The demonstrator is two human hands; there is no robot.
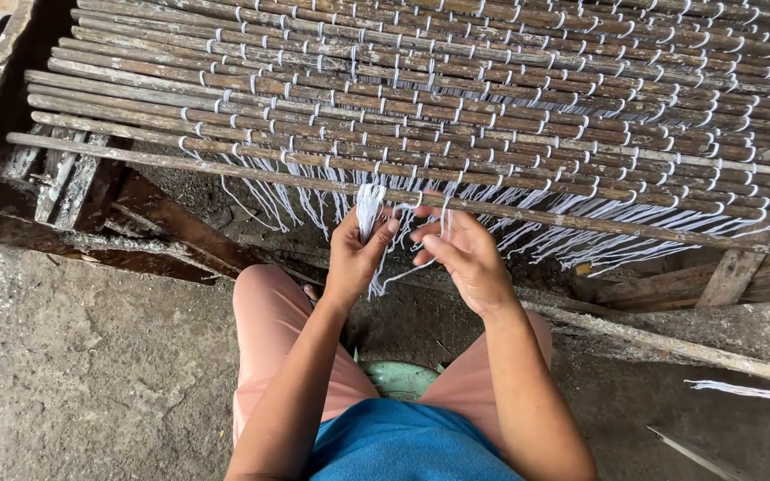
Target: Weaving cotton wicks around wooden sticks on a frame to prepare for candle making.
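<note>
A mat of thin brown sticks bound in rows by white string fills the upper view. Loose white string ends hang from its near edge. My left hand pinches a bundle of white strings just under the nearest stick. My right hand is beside it, fingers curled around a white strand that loops up to that same stick. Both hands nearly touch each other at the mat's near edge, middle of the view.
The mat rests on a rough wooden frame with a beam at the left. My knees in pink trousers sit below, above a green stool. Bare concrete floor lies to the left; a loose stick and string scrap lie right.
</note>
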